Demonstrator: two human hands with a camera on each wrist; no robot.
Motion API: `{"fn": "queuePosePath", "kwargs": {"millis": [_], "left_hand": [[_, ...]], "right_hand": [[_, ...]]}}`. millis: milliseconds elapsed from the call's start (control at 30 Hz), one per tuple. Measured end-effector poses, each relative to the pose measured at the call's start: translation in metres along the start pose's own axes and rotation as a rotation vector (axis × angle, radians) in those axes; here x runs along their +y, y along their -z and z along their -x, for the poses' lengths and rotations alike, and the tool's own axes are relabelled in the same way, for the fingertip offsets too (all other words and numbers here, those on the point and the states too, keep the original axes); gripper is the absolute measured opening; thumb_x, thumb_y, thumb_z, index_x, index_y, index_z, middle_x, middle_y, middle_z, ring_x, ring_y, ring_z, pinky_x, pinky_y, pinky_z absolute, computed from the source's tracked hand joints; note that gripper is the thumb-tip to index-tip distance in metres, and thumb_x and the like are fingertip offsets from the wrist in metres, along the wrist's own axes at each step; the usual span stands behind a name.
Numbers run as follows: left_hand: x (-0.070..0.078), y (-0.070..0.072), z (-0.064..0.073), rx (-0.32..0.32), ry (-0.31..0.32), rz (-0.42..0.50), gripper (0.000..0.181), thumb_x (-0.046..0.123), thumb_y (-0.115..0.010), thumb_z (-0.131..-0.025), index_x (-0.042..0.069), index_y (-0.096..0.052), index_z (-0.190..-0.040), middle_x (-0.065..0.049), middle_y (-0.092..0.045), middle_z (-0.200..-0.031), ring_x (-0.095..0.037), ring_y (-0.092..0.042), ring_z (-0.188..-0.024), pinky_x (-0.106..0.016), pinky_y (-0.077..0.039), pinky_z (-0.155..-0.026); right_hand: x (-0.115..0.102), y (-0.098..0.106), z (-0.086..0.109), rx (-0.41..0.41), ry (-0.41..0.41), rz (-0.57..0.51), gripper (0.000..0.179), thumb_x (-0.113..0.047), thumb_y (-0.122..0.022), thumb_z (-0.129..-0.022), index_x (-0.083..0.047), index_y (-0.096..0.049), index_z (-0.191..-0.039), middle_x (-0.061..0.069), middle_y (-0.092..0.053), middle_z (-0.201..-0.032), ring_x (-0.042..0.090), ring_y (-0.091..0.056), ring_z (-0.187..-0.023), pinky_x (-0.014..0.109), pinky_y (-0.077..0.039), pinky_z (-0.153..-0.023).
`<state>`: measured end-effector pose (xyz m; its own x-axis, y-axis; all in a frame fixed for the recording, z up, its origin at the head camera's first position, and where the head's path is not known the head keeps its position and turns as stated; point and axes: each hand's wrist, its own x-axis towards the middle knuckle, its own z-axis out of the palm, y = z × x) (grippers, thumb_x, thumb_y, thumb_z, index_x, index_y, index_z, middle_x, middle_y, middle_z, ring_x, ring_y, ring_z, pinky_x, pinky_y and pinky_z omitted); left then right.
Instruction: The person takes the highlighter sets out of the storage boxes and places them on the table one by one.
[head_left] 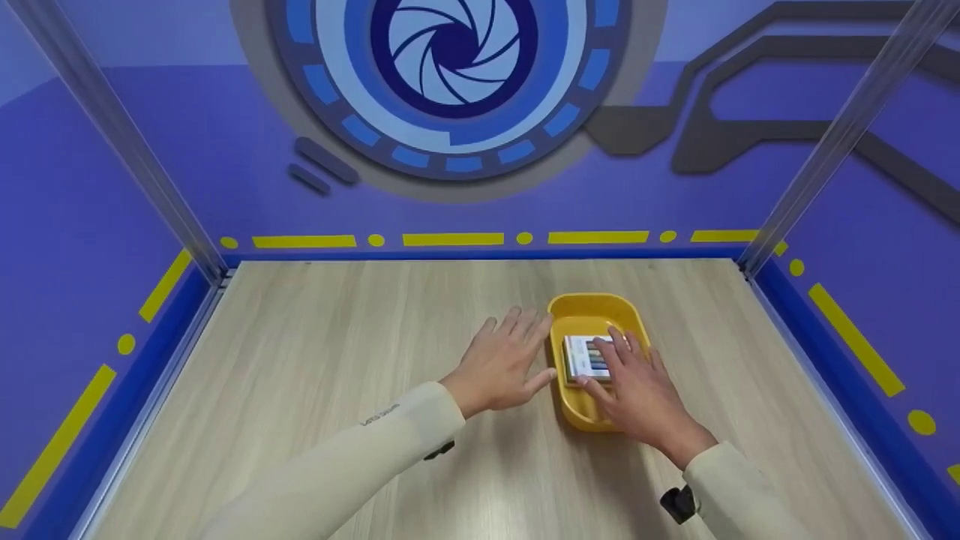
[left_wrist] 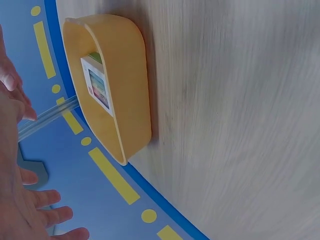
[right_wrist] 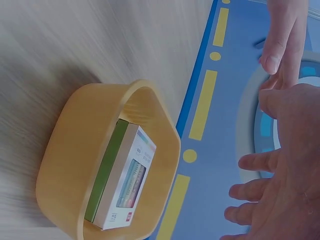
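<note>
Holding out the left hand [head_left: 501,369] just beside the left side of the yellow basket [head_left: 596,326], stretching the fingers straight and angling the thumb away, gripping nothing. Hovering above the same basket with the right hand [head_left: 641,390], spreading the fingers loosely over the white box [head_left: 579,358], gripping nothing there either. Leaving a gap between those fingers and the box, judging by the right wrist view. Counting one basket, standing on the wooden table [head_left: 337,337] right of its middle. Counting one white box inside, lying with its windowed face up, and one green item [right_wrist: 106,172] lying directly beneath it. Counting two hands and two cream sleeves [head_left: 360,450], covering one forearm each.
</note>
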<state>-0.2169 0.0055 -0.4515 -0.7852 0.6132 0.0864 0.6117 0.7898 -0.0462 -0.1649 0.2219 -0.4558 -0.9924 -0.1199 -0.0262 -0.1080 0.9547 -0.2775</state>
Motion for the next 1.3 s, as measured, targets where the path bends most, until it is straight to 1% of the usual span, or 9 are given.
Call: {"fn": "queuePosePath", "kwargs": {"millis": [100, 167, 467, 800, 933, 1033, 1167, 1300], "left_hand": [[0.001, -0.001, 0.0, 0.0, -0.002, -0.023, 0.079, 0.066, -0.03, -0.095, 0.019, -0.015, -0.156, -0.005, -0.024, -0.161, -0.027, -0.031, -0.146, -0.051, -0.034, -0.115], [0.001, -0.002, -0.001, -0.001, -0.005, -0.04, 0.079, 0.067, -0.027, -0.094, 0.019, -0.015, -0.156, -0.005, -0.023, -0.161, -0.026, -0.031, -0.146, -0.051, -0.033, -0.115], [0.002, -0.006, -0.003, -0.014, -0.004, -0.037, 0.079, 0.067, -0.027, -0.095, 0.019, -0.013, -0.156, -0.004, -0.021, -0.162, -0.027, -0.028, -0.147, -0.051, -0.03, -0.116], [0.001, -0.007, -0.006, -0.039, 0.006, -0.044, 0.079, 0.067, -0.029, -0.095, 0.019, -0.012, -0.156, -0.005, -0.022, -0.162, -0.027, -0.028, -0.147, -0.051, -0.029, -0.117], [0.0, -0.008, -0.007, -0.048, 0.009, -0.053, 0.079, 0.067, -0.027, -0.095, 0.019, -0.011, -0.156, -0.005, -0.021, -0.162, -0.027, -0.027, -0.147, -0.051, -0.029, -0.117], [0.001, -0.008, -0.008, -0.04, 0.005, -0.058, 0.079, 0.067, -0.028, -0.095, 0.019, -0.012, -0.156, -0.005, -0.023, -0.161, -0.026, -0.029, -0.146, -0.05, -0.03, -0.117], [0.002, -0.009, -0.01, -0.034, -0.007, -0.053, 0.079, 0.066, -0.03, -0.095, 0.019, -0.014, -0.156, -0.004, -0.025, -0.161, -0.026, -0.031, -0.145, -0.05, -0.031, -0.116], [0.002, -0.01, -0.01, -0.063, -0.016, -0.035, 0.079, 0.066, -0.032, -0.095, 0.02, -0.012, -0.156, -0.003, -0.02, -0.162, -0.025, -0.028, -0.147, -0.049, -0.029, -0.118]], "right_hand": [[0.0, 0.0, 0.001, 0.0, 0.001, 0.002, 0.076, -0.054, -0.055, -0.092, -0.011, -0.032, -0.15, 0.018, -0.019, -0.16, 0.044, -0.016, -0.147, 0.066, -0.008, -0.116], [0.001, 0.0, 0.002, 0.005, 0.002, 0.007, 0.075, -0.052, -0.056, -0.092, -0.01, -0.032, -0.15, 0.019, -0.02, -0.16, 0.044, -0.017, -0.146, 0.066, -0.009, -0.116], [0.002, 0.0, 0.003, 0.004, -0.003, 0.013, 0.074, -0.05, -0.057, -0.092, -0.011, -0.031, -0.15, 0.019, -0.018, -0.16, 0.044, -0.015, -0.147, 0.067, -0.008, -0.116], [0.007, 0.0, 0.005, -0.012, -0.003, 0.014, 0.08, -0.061, -0.051, -0.091, -0.011, -0.029, -0.15, 0.019, -0.018, -0.16, 0.043, -0.016, -0.146, 0.065, -0.007, -0.117], [0.009, 0.002, 0.006, -0.013, -0.006, 0.013, 0.079, -0.059, -0.052, -0.091, -0.011, -0.03, -0.15, 0.019, -0.018, -0.16, 0.043, -0.017, -0.146, 0.065, -0.008, -0.117], [0.009, 0.003, 0.007, -0.014, -0.014, 0.001, 0.078, -0.058, -0.054, -0.091, -0.011, -0.031, -0.15, 0.019, -0.018, -0.159, 0.043, -0.016, -0.146, 0.066, -0.008, -0.117], [0.01, 0.004, 0.009, -0.017, -0.021, -0.008, 0.082, -0.061, -0.052, -0.091, -0.01, -0.03, -0.151, 0.02, -0.016, -0.159, 0.043, -0.015, -0.146, 0.066, -0.008, -0.117], [0.012, 0.002, 0.011, -0.023, -0.021, -0.021, 0.086, -0.066, -0.048, -0.089, -0.01, -0.027, -0.152, 0.02, -0.015, -0.16, 0.043, -0.015, -0.146, 0.065, -0.007, -0.117]]}}
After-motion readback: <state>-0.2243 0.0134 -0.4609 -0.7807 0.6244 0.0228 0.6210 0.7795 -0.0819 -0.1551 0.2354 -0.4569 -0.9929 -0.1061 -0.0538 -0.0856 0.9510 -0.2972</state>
